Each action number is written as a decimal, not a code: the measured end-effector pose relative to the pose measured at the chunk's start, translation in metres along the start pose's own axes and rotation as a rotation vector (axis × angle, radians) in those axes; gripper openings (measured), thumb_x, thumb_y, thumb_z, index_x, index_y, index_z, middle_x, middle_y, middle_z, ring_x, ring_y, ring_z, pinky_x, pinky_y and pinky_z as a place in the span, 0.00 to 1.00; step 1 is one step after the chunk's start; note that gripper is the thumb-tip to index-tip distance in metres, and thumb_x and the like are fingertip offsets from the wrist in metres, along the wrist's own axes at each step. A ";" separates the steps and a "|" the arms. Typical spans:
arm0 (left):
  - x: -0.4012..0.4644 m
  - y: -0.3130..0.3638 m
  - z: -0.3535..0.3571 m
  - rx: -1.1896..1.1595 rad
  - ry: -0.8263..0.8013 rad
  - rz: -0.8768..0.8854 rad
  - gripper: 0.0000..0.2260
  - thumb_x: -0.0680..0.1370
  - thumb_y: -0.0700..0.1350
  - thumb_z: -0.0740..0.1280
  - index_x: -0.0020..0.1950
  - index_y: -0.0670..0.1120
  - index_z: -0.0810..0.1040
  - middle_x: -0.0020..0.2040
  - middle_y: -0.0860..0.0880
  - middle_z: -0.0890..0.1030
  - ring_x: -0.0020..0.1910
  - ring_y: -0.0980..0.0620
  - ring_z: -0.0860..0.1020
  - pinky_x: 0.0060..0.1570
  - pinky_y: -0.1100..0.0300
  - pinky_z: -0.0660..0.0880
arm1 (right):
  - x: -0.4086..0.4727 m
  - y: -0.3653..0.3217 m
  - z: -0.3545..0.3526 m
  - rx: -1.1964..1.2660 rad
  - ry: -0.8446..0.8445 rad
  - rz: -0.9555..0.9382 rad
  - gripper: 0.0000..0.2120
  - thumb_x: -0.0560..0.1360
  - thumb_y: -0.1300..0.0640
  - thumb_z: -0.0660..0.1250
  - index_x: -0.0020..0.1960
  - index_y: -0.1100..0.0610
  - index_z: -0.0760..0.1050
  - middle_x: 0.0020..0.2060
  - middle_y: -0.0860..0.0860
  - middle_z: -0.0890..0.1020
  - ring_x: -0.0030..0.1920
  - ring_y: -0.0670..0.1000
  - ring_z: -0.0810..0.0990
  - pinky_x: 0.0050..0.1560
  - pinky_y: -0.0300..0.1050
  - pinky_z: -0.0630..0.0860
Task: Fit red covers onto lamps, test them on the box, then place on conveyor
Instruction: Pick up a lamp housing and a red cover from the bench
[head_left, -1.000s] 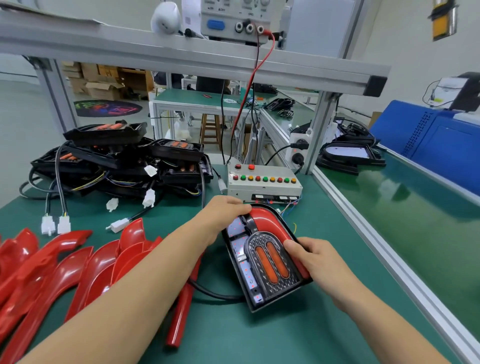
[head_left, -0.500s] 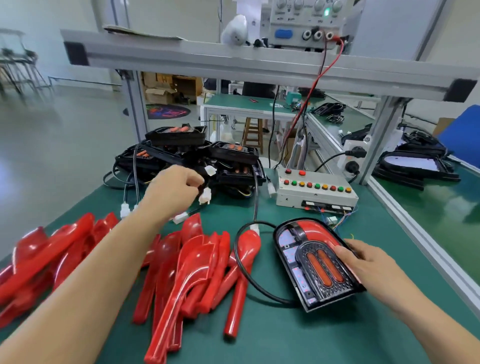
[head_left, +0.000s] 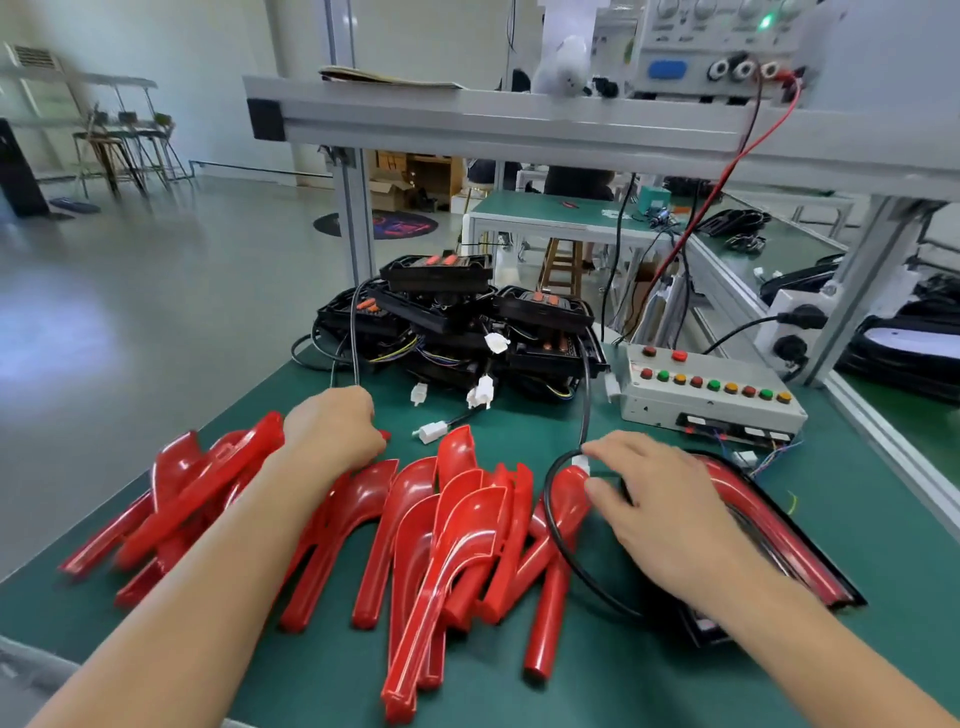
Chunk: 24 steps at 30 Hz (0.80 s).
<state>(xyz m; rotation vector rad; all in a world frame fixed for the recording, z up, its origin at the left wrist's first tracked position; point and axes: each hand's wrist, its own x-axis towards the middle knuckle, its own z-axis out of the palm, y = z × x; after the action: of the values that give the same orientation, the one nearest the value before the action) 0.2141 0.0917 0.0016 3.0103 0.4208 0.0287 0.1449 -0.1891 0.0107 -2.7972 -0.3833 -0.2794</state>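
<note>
A black lamp with a red cover fitted lies on the green bench at the right. My right hand lies across it, and its thumb and forefinger pinch the white connector at the end of the lamp's looped black cable. A heap of loose red covers spreads over the bench's left and middle. At the heap's far edge my left hand grips one red cover. The grey test box with coloured buttons stands behind the lamp.
Bare black lamps with dangling white plugs are piled at the back. The green conveyor runs along the right behind an aluminium rail. An overhead shelf carries a power supply with red and black leads hanging down.
My view swung left. My left hand dropped from the plugs onto the red covers. My right hand slid from the lamp's right edge across it to the cable connector.
</note>
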 end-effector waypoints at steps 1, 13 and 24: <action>0.002 0.001 0.005 0.029 -0.012 -0.007 0.14 0.73 0.51 0.68 0.57 0.49 0.77 0.56 0.48 0.80 0.56 0.46 0.77 0.45 0.58 0.70 | 0.001 -0.004 0.004 0.002 -0.010 -0.017 0.17 0.81 0.51 0.58 0.69 0.47 0.70 0.67 0.42 0.72 0.69 0.45 0.66 0.71 0.44 0.56; 0.005 0.011 -0.009 -0.088 0.139 -0.001 0.14 0.72 0.48 0.69 0.56 0.48 0.77 0.55 0.45 0.80 0.54 0.42 0.78 0.44 0.56 0.71 | -0.005 -0.014 0.014 0.092 0.008 -0.097 0.16 0.80 0.50 0.60 0.67 0.46 0.72 0.63 0.40 0.71 0.67 0.41 0.65 0.69 0.39 0.49; -0.035 0.100 -0.065 -1.030 0.194 0.321 0.14 0.69 0.50 0.76 0.49 0.43 0.81 0.40 0.46 0.81 0.37 0.49 0.78 0.45 0.49 0.78 | -0.009 -0.038 0.003 0.523 0.116 -0.137 0.35 0.72 0.32 0.53 0.77 0.44 0.58 0.63 0.41 0.75 0.64 0.39 0.70 0.59 0.25 0.61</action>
<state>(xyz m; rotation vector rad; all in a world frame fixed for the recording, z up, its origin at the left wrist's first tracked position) 0.2057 -0.0068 0.0759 2.0180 -0.0793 0.4201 0.1261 -0.1552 0.0166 -2.2370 -0.5341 -0.3169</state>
